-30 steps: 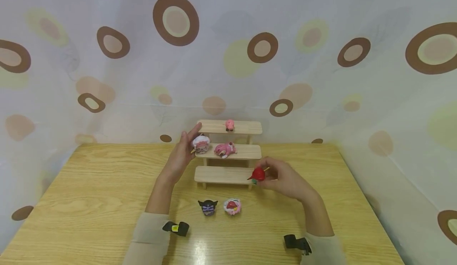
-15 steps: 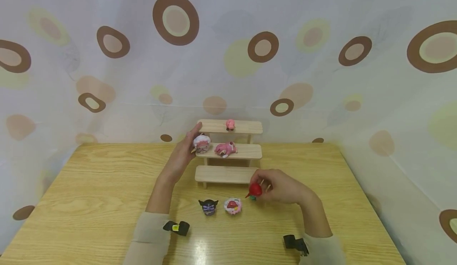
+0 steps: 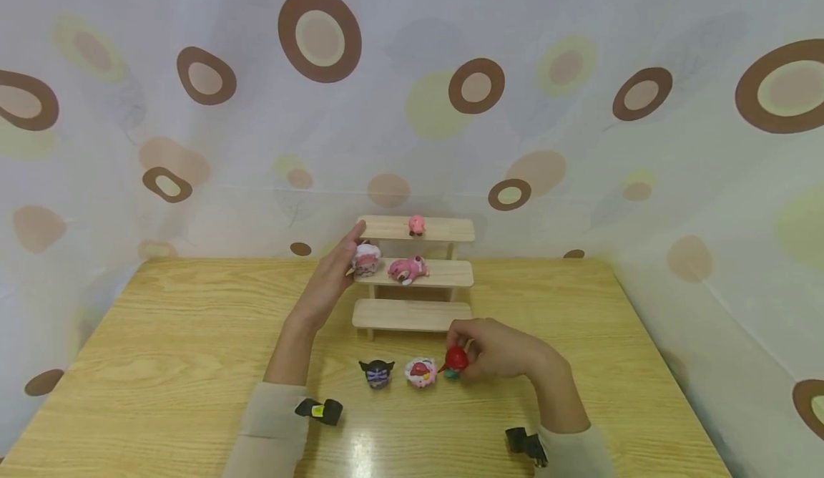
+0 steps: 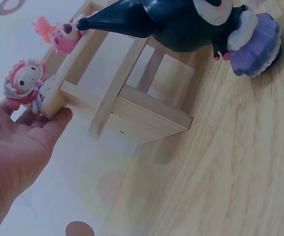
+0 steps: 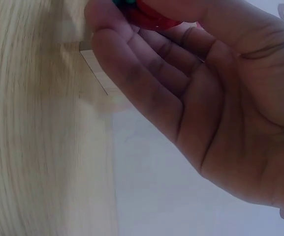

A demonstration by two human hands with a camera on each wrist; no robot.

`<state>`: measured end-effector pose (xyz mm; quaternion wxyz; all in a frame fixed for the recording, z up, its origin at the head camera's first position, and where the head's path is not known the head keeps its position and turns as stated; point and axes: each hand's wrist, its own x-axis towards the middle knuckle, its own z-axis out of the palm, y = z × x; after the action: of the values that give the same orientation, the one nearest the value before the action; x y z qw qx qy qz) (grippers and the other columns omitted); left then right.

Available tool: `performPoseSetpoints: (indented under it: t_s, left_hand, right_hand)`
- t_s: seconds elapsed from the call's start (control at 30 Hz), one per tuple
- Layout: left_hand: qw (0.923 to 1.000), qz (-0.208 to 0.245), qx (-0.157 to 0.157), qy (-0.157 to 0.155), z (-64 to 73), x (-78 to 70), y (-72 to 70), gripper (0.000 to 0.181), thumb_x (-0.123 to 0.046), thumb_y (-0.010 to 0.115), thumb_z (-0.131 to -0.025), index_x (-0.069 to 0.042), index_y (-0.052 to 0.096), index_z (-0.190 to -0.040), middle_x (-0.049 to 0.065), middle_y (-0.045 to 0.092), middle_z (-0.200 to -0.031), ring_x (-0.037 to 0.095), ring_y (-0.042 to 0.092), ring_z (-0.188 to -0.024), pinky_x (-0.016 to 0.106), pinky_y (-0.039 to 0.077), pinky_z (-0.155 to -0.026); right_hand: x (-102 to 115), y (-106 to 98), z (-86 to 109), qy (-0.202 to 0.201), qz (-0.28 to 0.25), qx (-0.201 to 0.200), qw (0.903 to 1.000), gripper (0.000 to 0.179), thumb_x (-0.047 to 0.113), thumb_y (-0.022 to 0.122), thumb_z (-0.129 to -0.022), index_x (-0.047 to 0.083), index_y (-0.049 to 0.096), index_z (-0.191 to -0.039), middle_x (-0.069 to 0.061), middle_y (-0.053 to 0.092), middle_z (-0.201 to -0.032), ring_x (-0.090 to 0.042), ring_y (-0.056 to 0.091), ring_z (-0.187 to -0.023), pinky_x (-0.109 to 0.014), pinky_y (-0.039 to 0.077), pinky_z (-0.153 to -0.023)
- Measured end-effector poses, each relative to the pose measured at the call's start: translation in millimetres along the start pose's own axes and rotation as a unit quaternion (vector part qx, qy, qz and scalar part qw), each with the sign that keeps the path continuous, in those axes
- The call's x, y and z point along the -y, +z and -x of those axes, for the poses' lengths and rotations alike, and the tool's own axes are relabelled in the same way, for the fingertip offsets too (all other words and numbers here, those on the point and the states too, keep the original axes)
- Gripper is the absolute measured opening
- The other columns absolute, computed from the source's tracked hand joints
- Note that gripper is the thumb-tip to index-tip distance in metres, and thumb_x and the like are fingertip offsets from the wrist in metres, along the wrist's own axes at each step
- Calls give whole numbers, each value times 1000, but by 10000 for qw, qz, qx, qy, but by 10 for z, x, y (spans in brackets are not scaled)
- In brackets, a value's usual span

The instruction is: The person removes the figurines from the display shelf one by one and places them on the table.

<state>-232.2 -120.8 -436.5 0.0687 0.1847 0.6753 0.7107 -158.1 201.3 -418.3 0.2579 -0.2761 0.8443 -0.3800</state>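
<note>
In the head view my left hand [image 3: 328, 277] reaches to the left end of the three-tier wooden stand [image 3: 412, 315]. Its fingers touch a pink-hooded figurine with a white frill [image 3: 366, 259] on the middle shelf. The left wrist view shows those fingers extended along the hooded figurine [image 4: 27, 81] and the shelf's end. Low in front of the stand, my right hand [image 3: 505, 349] pinches a red-headed figurine with a green lower part [image 3: 456, 358] between thumb and fingers. Its pointed red tip is right at a pink-and-white figurine [image 3: 421, 372]. My right hand [image 5: 196, 98] mostly hides it in the right wrist view.
A black-and-purple figurine [image 3: 377, 373] stands in front of the stand on the wooden table [image 3: 193, 363]. Beside the hooded one lies a pink figurine [image 3: 408, 269]. A small pink figurine [image 3: 416, 225] sits on the top shelf. Behind hangs a patterned curtain [image 3: 412, 142].
My right hand has brought the red-headed figurine down and left, from the bottom shelf's right end to beside the pink-and-white figurine. The hooded figurine has shifted slightly right, with my left hand staying beside it.
</note>
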Motion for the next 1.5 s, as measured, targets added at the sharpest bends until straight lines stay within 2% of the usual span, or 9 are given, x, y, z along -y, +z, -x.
performPoseSetpoints:
  t_s: [0.17, 0.33, 0.67, 0.87, 1.07, 1.17, 1.3, 1.4, 1.5]
  left_hand:
    - [10000, 10, -20, 43, 10, -10, 10, 59, -49, 37, -115, -29, 27, -169, -7, 19, -176, 21, 21, -160, 56, 27, -126]
    - [10000, -30, -45, 23, 7, -10, 37, 58, -47, 39, -115, -30, 27, -169, -5, 18, -176, 22, 21, -160, 57, 27, -126]
    - [9996, -242, -133, -99, -18, -15, 58, 57, -50, 41, -114, -35, 30, -168, -14, 20, -174, 17, 18, -161, 56, 27, -126]
    - [9994, -286, -143, -89, -7, -20, 64, 57, -48, 39, -115, -34, 29, -169, -11, 18, -175, 21, 17, -162, 58, 27, -126]
    - [9993, -324, -160, -103, -17, -12, 60, 56, -49, 41, -114, -36, 30, -168, -16, 20, -174, 17, 18, -161, 56, 28, -126]
    - [9991, -361, -175, -115, -28, 1, 67, 56, -50, 41, -114, -37, 30, -168, -17, 20, -174, 17, 18, -161, 56, 28, -126]
    - [9995, -288, -134, -94, -34, 5, 69, 57, -48, 41, -114, -35, 29, -168, -14, 19, -175, 20, 18, -161, 58, 28, -125]
    - [9997, -190, -121, -56, -29, 2, 62, 56, -46, 41, -115, -33, 30, -168, -11, 19, -175, 22, 19, -161, 59, 29, -125]
    - [9998, -116, -127, -31, -18, 1, 52, 56, -44, 42, -115, -33, 30, -168, -8, 18, -176, 23, 20, -161, 60, 29, -124]
  right_hand:
    - [21, 39, -37, -38, 218, -76, 9997, 35, -9, 85, -79, 11, 67, -101, 0, 70, -96, -15, 67, -75, -27, 56, -67]
    - [34, 89, -49, 179, 296, -47, 9994, 37, -9, 87, -75, 11, 69, -100, 0, 70, -94, -16, 67, -78, -29, 57, -67]
    - [1, 100, -33, 284, 349, 72, 9990, 42, -12, 87, -75, 12, 67, -103, 0, 69, -99, -20, 68, -82, -30, 58, -70]
    - [9, 61, -8, 454, 192, 280, 9984, 49, -3, 90, -78, 8, 67, -120, -1, 68, -108, -20, 66, -91, -35, 58, -79]
    - [-22, -59, 120, 352, -88, 269, 9990, 55, 12, 90, -85, 2, 64, -133, -7, 69, -119, -28, 68, -105, -40, 58, -92]
    - [-56, -138, 196, 177, 19, 0, 9998, 47, 18, 86, -91, 2, 67, -131, -9, 71, -119, -28, 68, -107, -37, 58, -93]
    - [-66, -210, 241, -177, 231, -776, 9966, 36, 20, 80, -97, 2, 68, -126, -7, 74, -113, -20, 70, -103, -33, 59, -90]
    - [-28, -227, 210, -369, 318, -1576, 9863, 32, 20, 77, -99, 4, 68, -126, -3, 74, -110, -16, 71, -101, -35, 60, -90]
    - [27, -222, 158, -453, 372, -2373, 9697, 28, 20, 77, -100, 8, 69, -123, -1, 74, -109, -15, 71, -102, -42, 60, -94]
